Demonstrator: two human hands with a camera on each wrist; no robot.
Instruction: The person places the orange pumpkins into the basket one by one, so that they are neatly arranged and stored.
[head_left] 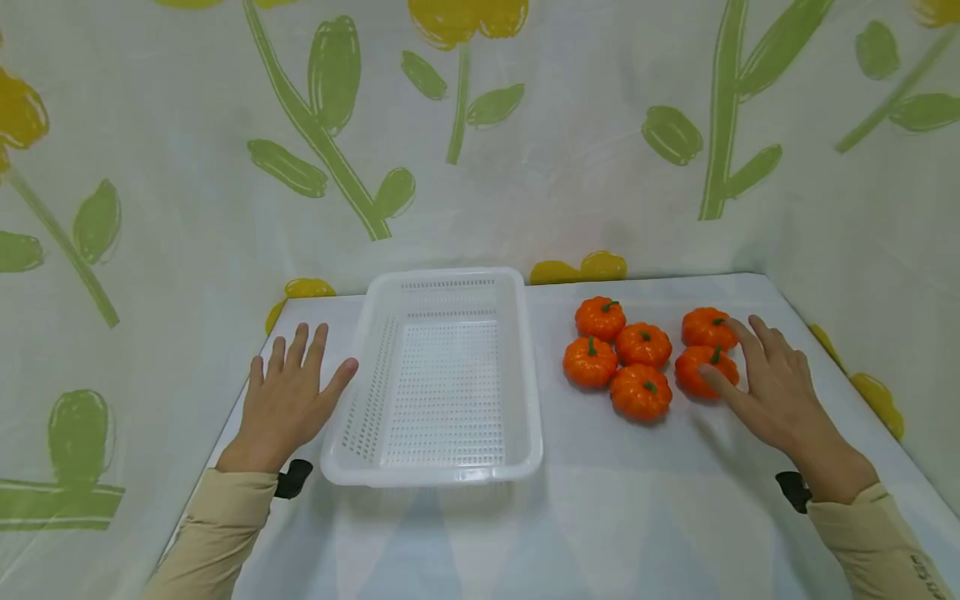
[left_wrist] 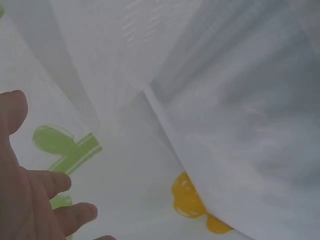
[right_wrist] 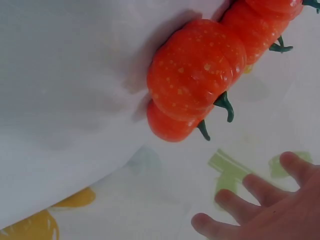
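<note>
Dark marks (head_left: 927,577) on right sleeve (head_left: 862,533); illegible

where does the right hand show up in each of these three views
Head: right hand at right, overlapping the two rightmost orange pumpkins.
Left wrist: not in it; the left hand shows instead.
Right wrist: lower right corner.
Shared landmark: the flowered cloth, in all three.

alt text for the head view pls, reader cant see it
A person's bare, open right grip hangs by two of six orange pumpkins on a pale table; their open left grip is beside a white perforated plastic basket left of the pumpkins. A flower-patterned backdrop rises behind.
</note>
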